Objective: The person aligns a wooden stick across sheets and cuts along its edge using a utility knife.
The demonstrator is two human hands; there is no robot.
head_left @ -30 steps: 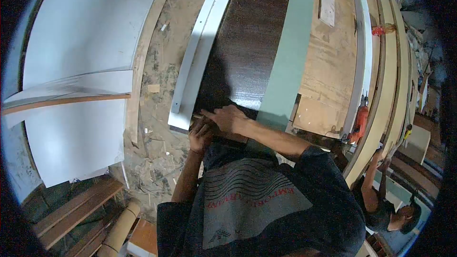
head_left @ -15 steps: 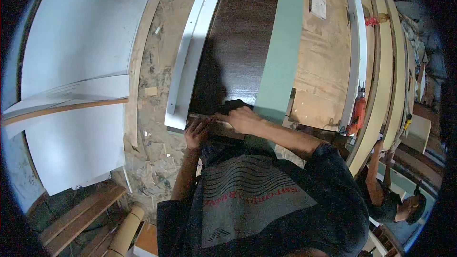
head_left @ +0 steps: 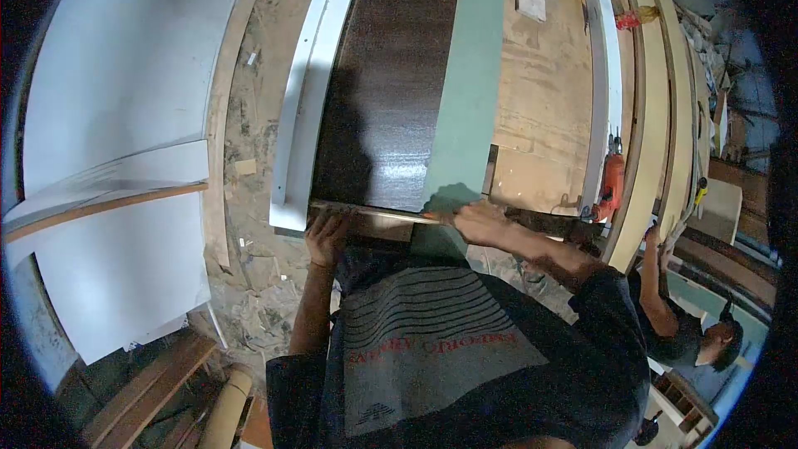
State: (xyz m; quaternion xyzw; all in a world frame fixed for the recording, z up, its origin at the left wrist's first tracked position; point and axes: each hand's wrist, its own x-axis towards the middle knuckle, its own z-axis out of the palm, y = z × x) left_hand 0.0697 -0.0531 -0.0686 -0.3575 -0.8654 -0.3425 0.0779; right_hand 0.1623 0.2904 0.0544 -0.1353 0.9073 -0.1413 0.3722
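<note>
A thin light strip [head_left: 391, 214] lies across the near end of the dark brown panel [head_left: 391, 75]. My left hand [head_left: 327, 235] is closed at the strip's left end, beside the near end of the white channel-like board [head_left: 293, 150]. Further right, my right hand [head_left: 474, 223] has its fingers closed near the strip's right end, over the green board [head_left: 464, 100]. Whether something small is between those fingers is too dark to make out.
A red drill [head_left: 613, 187] rests at the right, beside long cream boards [head_left: 652, 108]. White sheets [head_left: 125, 258] lie at the left. A co-worker [head_left: 690, 333] holds a board at the lower right. Brown planks [head_left: 150, 387] lie at the lower left.
My right hand has moved right, away from my left hand, along the strip, which now shows between them. The whole view has shifted, so the boards appear further left.
</note>
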